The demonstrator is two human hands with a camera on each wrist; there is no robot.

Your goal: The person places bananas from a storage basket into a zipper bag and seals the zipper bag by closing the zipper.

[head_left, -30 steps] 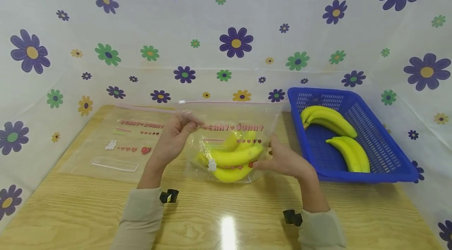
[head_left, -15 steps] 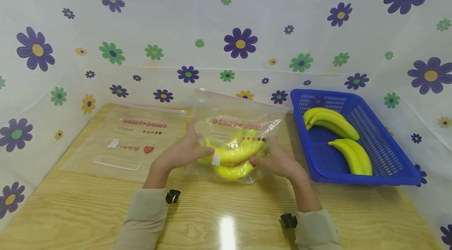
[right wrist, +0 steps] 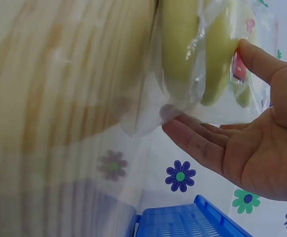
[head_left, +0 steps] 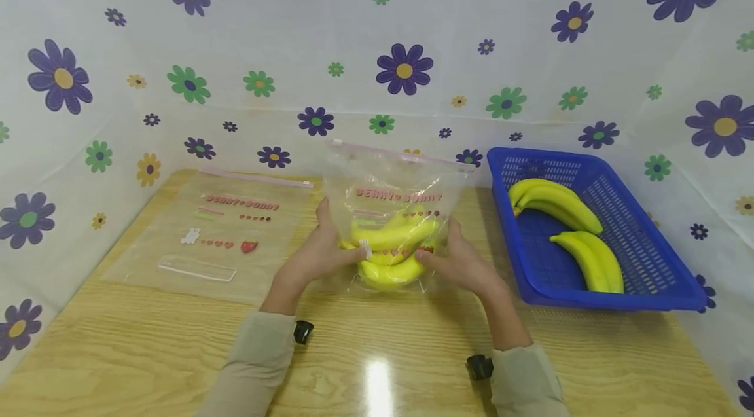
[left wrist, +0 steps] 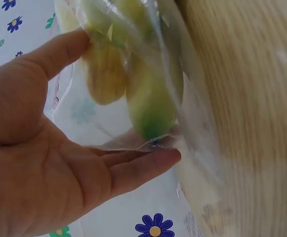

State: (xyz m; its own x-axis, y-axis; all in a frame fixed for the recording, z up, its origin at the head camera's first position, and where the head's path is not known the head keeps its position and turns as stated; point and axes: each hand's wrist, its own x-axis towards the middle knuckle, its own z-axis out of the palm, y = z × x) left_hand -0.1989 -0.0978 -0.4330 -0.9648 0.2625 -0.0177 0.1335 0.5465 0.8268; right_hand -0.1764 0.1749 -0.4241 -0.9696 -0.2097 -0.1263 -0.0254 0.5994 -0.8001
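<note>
A clear zip bag [head_left: 400, 178] with a pink top strip stands upright in the middle of the table in the head view. Yellow bananas [head_left: 393, 271] lie bunched in its lower half. My left hand [head_left: 318, 248] holds the bag's left side, thumb on the front and fingers behind. On the opposite side my right hand [head_left: 465, 262] grips it likewise, its thumb near the printed strawberry. In the left wrist view, banana ends [left wrist: 153, 106] show through the plastic between thumb and fingers. The right wrist view shows the thumb pressing the film beside a banana [right wrist: 217, 64].
A second zip bag [head_left: 226, 224], flat and without bananas, lies on the left of the wooden table [head_left: 330, 364]. On the right sits a blue plastic basket [head_left: 595, 299] with two bunches of bananas [head_left: 554, 201]. A flowered cloth [head_left: 253, 44] hangs behind.
My left hand has left the bag's upper left part and moved down to its side by the bananas. The bag now stands more upright, with its top edge higher.
</note>
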